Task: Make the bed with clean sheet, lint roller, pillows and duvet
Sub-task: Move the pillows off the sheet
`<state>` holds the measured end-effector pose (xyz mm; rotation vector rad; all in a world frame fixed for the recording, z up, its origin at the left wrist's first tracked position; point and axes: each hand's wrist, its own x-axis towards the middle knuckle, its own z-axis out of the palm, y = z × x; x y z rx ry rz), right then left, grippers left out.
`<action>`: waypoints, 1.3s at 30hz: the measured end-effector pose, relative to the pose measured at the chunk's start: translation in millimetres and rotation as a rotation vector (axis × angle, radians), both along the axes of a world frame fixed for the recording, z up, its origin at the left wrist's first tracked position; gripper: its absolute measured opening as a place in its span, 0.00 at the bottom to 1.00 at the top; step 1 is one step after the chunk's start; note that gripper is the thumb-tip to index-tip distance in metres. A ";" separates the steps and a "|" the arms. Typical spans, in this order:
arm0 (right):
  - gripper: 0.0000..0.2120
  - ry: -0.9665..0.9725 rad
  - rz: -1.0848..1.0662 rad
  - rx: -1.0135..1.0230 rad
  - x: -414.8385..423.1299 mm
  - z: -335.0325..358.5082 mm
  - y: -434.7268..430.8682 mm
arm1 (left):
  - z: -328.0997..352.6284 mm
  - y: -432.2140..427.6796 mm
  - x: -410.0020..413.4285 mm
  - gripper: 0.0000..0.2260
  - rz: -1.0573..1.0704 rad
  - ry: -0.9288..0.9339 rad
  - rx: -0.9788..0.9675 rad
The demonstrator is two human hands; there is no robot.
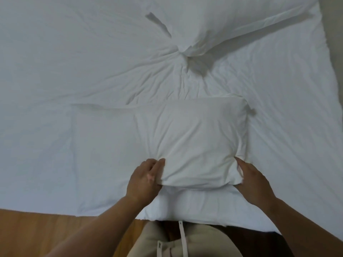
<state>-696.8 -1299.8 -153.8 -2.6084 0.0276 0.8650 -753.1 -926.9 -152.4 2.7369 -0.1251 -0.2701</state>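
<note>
— Locating the pillow [194, 141]?
— Lying on the sheet [55, 71] by the bed's near side, stretching straight ahead of both grips.
— Gripping how?
— Pinching its near-left corner with the left hand [146, 179], clutching the near-right with the right hand [255, 184]; spanning the near edge crosswise, equally close.

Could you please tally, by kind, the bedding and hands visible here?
Pillows: 2, the near pillow and the far pillow
Sheets: 1, the sheet
Hands: 2, the left hand and the right hand, each gripping a near corner of the near pillow
Total: 5
The white bulk under the near pillow is unclear, so not counted.
</note>
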 end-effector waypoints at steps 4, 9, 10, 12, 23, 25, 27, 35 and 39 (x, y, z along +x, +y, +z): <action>0.59 0.198 -0.089 0.127 32.8 1.2 10.7 | 3.8 50.0 -4.7 0.37 0.007 0.005 0.008; 0.66 0.062 -0.332 0.167 64.0 6.7 24.5 | 19.3 134.7 2.6 0.42 0.487 0.072 0.117; 0.68 0.052 -0.357 0.169 71.0 3.9 30.5 | 18.3 150.5 9.1 0.45 0.602 0.170 0.115; 0.72 0.066 -0.407 0.167 86.9 -3.6 45.0 | 13.3 176.9 21.5 0.53 0.807 0.360 0.044; 0.67 0.046 -0.593 0.207 82.0 -17.0 83.6 | 11.5 167.5 25.1 0.57 1.098 0.416 -0.375; 0.56 0.008 -0.624 0.262 69.6 -13.2 94.2 | 23.8 146.4 22.0 0.54 1.096 0.328 -0.404; 0.45 -0.020 -0.651 0.303 61.1 -7.8 98.1 | 39.4 128.4 22.1 0.49 1.073 0.246 -0.403; 0.18 -0.223 -0.789 0.458 33.6 72.1 74.6 | 126.2 87.3 41.6 0.38 0.937 0.033 -0.368; 0.16 -0.329 -0.910 0.445 -1.2 116.4 56.9 | 162.1 65.3 56.6 0.38 0.809 -0.028 -0.352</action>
